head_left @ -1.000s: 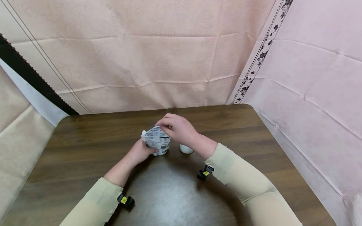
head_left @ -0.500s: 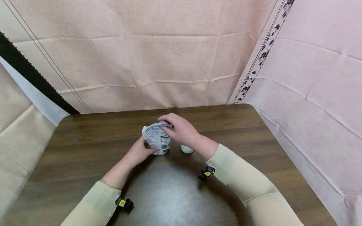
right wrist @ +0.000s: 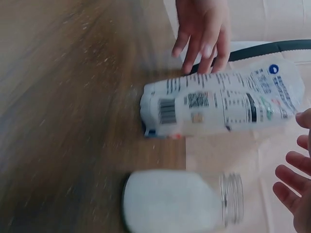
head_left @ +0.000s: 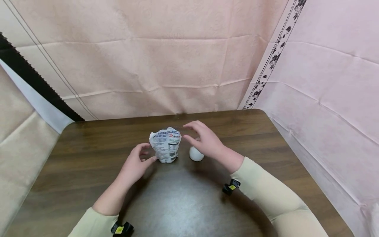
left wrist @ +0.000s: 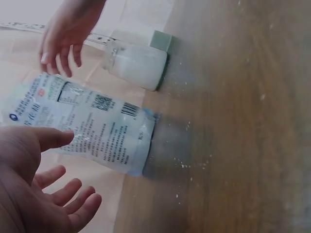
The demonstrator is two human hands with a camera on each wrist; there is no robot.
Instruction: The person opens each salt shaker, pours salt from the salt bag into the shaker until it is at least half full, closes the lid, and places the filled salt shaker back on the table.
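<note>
A white plastic bag [head_left: 166,146] with printed text and a barcode stands upright near the middle of the table. Just left of it is my left hand [head_left: 134,164], fingers spread and relaxed; whether the thumb still touches the bag's side is hard to tell. On the other side, my right hand [head_left: 205,140] hovers with loose fingers by the bag's upper edge and holds nothing. Partly under that hand stands a lidless glass jar [right wrist: 170,201], filled with something white to about its shoulder.
Behind the jar, the left wrist view shows a small green block [left wrist: 162,41]. Scattered white grains [left wrist: 182,166] lie on the brown wooden table [head_left: 74,171]. Pale cloth [head_left: 177,65] hangs along the table's far edge and right side.
My right hand has let go of the bag's top edge and moved right, above the jar. My left hand has loosened from the bag and drawn back left. The bag stays standing.
</note>
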